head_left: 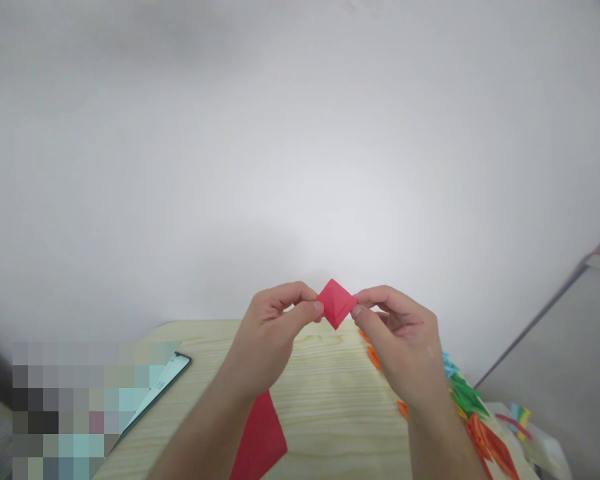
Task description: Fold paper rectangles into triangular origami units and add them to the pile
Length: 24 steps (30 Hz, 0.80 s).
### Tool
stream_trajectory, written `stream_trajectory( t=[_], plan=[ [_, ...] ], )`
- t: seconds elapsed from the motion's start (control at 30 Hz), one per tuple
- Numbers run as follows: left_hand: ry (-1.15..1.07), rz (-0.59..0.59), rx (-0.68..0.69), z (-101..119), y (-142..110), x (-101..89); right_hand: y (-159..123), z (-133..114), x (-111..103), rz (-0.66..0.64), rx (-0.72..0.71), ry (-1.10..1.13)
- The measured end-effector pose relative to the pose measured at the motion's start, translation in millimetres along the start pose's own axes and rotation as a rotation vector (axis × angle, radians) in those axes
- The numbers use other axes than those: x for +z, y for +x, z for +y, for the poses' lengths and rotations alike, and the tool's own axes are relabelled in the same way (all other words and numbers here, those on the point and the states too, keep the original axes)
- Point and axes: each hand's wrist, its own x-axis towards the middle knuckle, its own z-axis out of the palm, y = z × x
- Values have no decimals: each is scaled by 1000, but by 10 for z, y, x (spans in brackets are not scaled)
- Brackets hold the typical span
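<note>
A small folded piece of red paper (334, 301), diamond-shaped with creases and layered edges, is held up above the far part of the table. My left hand (275, 333) pinches its left corner between thumb and fingers. At the opposite corner, my right hand (405, 340) grips the paper the same way. Below my left forearm lies a larger sheet of red paper (266, 437), partly hidden by the arm.
A pale wood-grain table (330, 413) stands against a white wall (300, 167). On the left lies a phone (155, 390), partly covered by a blurred patch. Folded orange paper (487, 440) and green paper (465, 397) pieces line the right edge.
</note>
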Motion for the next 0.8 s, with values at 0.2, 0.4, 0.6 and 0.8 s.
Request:
stream_trajectory(
  t=[0.2, 0.4, 0.6, 0.8],
  plan=[
    [-21, 70, 8, 15, -29, 59, -5, -9, 7, -14, 47, -36],
    [-15, 83, 1, 39, -35, 103, -4, -76, -1, -33, -52, -99],
    [-74, 56, -38, 2, -17, 69, -2, -91, -18, -52, -115, -106],
    [-101, 57, -26, -3, -18, 71, -11, -92, 19, -31, -89, -74]
  ],
)
